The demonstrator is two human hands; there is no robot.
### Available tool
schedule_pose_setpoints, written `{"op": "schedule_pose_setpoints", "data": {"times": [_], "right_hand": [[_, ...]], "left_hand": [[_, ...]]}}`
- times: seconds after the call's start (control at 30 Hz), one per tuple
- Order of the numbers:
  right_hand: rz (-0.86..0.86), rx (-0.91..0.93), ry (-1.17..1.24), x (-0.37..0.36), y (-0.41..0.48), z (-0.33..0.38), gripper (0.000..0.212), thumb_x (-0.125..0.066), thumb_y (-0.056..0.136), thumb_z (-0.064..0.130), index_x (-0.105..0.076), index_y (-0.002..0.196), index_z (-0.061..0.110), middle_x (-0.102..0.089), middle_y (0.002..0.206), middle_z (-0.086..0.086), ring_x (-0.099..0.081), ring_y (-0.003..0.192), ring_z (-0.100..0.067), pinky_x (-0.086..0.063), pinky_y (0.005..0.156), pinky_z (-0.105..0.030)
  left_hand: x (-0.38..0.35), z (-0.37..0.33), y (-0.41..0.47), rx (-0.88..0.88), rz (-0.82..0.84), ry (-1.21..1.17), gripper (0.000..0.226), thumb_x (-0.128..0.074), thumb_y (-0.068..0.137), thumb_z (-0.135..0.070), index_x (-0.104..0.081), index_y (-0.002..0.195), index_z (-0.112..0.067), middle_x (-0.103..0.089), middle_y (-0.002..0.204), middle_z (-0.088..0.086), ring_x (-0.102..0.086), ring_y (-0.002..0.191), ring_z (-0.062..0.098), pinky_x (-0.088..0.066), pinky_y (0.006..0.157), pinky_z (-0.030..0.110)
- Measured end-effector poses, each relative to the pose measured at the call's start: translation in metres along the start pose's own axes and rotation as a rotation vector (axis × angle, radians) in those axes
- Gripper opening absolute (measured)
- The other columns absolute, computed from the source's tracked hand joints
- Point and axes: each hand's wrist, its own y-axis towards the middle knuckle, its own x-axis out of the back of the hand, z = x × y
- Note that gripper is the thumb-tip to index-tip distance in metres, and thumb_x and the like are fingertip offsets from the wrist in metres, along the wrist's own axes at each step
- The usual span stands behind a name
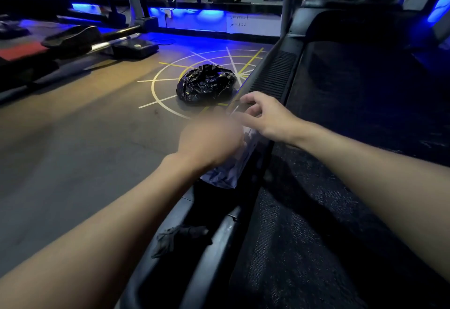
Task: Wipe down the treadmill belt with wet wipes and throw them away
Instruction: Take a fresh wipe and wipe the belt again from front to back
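Left hand (pixel 209 143) blurred, grip unclear; right hand (pixel 267 118) pinches wipes pack (pixel 229 174), black bag (pixel 207 83) beyond

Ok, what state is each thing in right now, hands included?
wet wipe pack: on the side rail, under both hands; flap hidden.
left hand: motion-blurred, over the pack.
right hand: fingers curled at the pack's far end; grip unclear.
black bin bag: crumpled, on the floor.
treadmill belt: no wipe on it.
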Motion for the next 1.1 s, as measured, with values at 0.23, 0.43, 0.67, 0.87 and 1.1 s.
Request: {"op": "schedule_pose_setpoints", "data": {"times": [0.23, 0.43, 0.67, 0.87, 1.1], "right_hand": [[0.115, -0.034, -0.317, -0.004, 0.001, 0.009, 0.014, -0.071, 0.081, 0.016, -0.074, 0.095, 0.018, -0.063, 0.08, -0.001, -0.052, 0.072, -0.012, -0.041, 0.064, -0.019], [0.077, -0.074, -0.457, -0.009, -0.002, 0.023, 0.015, -0.07, 0.079, 0.019, -0.077, 0.092, 0.019, -0.056, 0.071, 0.011, -0.057, 0.086, -0.016, -0.042, 0.07, -0.021], [0.113, -0.196, -0.471, -0.014, 0.001, 0.035, 0.012, -0.076, 0.078, 0.025, -0.067, 0.075, 0.018, -0.057, 0.08, -0.006, -0.049, 0.084, -0.02, -0.036, 0.074, -0.026], [0.043, -0.186, -0.431, -0.025, -0.004, 0.039, 0.02, -0.057, 0.089, 0.032, -0.072, 0.089, 0.019, -0.061, 0.107, -0.008, -0.039, 0.119, -0.03, -0.041, 0.099, -0.041], [0.235, -0.068, -0.007, -0.014, -0.02, 0.041, 0.016, -0.063, 0.089, 0.007, -0.069, 0.075, 0.003, -0.059, 0.068, 0.0, -0.047, 0.064, -0.007, -0.038, 0.063, -0.022]], "left_hand": [[-0.004, 0.017, 0.002, 0.158, -0.161, -0.213, 0.013, -0.042, 0.096, -0.024, -0.048, 0.093, -0.013, -0.063, 0.1, 0.022, -0.054, 0.093, 0.044, -0.03, 0.066, 0.038], [-0.01, 0.02, 0.003, 0.143, -0.191, -0.2, 0.012, -0.046, 0.095, -0.023, -0.046, 0.088, -0.014, -0.063, 0.098, 0.022, -0.054, 0.093, 0.044, -0.029, 0.065, 0.037], [-0.01, 0.016, 0.0, 0.112, -0.217, -0.153, 0.014, -0.045, 0.096, -0.023, -0.039, 0.086, -0.015, -0.063, 0.093, 0.023, -0.056, 0.087, 0.044, -0.028, 0.062, 0.037], [-0.01, 0.015, 0.0, 0.069, -0.199, -0.116, 0.012, -0.043, 0.096, -0.022, -0.038, 0.088, -0.015, -0.062, 0.091, 0.02, -0.05, 0.079, 0.041, -0.027, 0.06, 0.038], [-0.003, 0.025, 0.007, 0.162, -0.067, -0.488, 0.019, -0.055, 0.093, -0.026, -0.049, 0.082, -0.012, -0.06, 0.084, 0.013, -0.058, 0.09, 0.04, -0.04, 0.068, 0.04]]}}
